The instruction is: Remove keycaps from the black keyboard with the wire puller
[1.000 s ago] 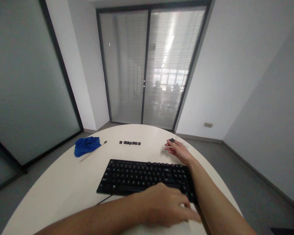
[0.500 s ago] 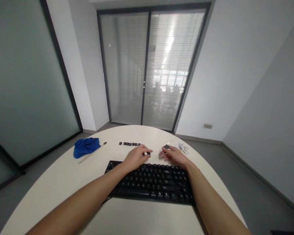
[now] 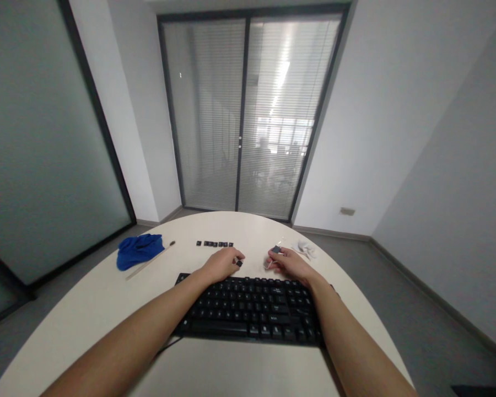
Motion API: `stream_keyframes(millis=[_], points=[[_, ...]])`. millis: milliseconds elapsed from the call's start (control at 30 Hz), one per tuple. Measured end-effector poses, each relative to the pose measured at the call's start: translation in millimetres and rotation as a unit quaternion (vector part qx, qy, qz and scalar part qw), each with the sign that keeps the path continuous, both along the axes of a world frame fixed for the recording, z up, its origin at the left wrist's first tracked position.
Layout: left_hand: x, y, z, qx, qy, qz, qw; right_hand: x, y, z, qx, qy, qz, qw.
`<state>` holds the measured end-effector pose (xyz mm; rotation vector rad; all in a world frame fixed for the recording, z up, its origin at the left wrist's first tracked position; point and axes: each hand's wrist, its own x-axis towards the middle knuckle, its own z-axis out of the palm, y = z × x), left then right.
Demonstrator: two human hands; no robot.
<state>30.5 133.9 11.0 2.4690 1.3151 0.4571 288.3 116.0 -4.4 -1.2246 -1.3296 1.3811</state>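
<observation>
My left hand [image 3: 222, 264] is closed just behind the back edge of a black keyboard [image 3: 231, 313], pinching a small black keycap [image 3: 239, 263] at its fingertips. To its right, my right hand [image 3: 291, 264] grips a flat dark grey piece [image 3: 276, 249] between thumb and fingers. Thin light wires seem to stick out from that piece, and something whitish shows under the fingers, too blurred to name. Beyond my left hand, several black keycaps [image 3: 220, 244] lie in a row on the table. My forearms cross over the keyboard's two ends.
A blue cloth [image 3: 139, 251] lies at the left of the round pale table [image 3: 281, 366], with a thin long-handled brush [image 3: 151, 261] beside it. Crumpled white material [image 3: 306, 250] sits beyond my right hand. A cable [image 3: 169, 346] leaves the keyboard's front left.
My left hand has drawn left, away from the right hand, and the keycap in it is tilted differently. The right hand keeps its hold. The view has shifted slightly.
</observation>
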Motion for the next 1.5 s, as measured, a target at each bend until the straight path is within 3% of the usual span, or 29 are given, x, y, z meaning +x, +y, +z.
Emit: stream_keyframes(millis=[400, 700, 1100, 1500], points=[[5, -15, 8.4, 0.008, 0.021, 0.086, 0.996, 0, -1, 1.8, -0.006, -0.001, 0.001, 1.0], [10, -17, 12.4, 0.048, 0.059, 0.057, 0.995, -1, -2, 3.4, 0.0, -0.001, 0.007, 1.0], [23, 12, 14.8, 0.102, 0.121, 0.076, 0.985, 0, 0, -1.1, -0.01, -0.011, 0.008, 1.0], [23, 15, 14.0, 0.114, 0.126, 0.071, 0.983, -1, -1, 1.3, -0.013, -0.004, 0.008, 1.0]])
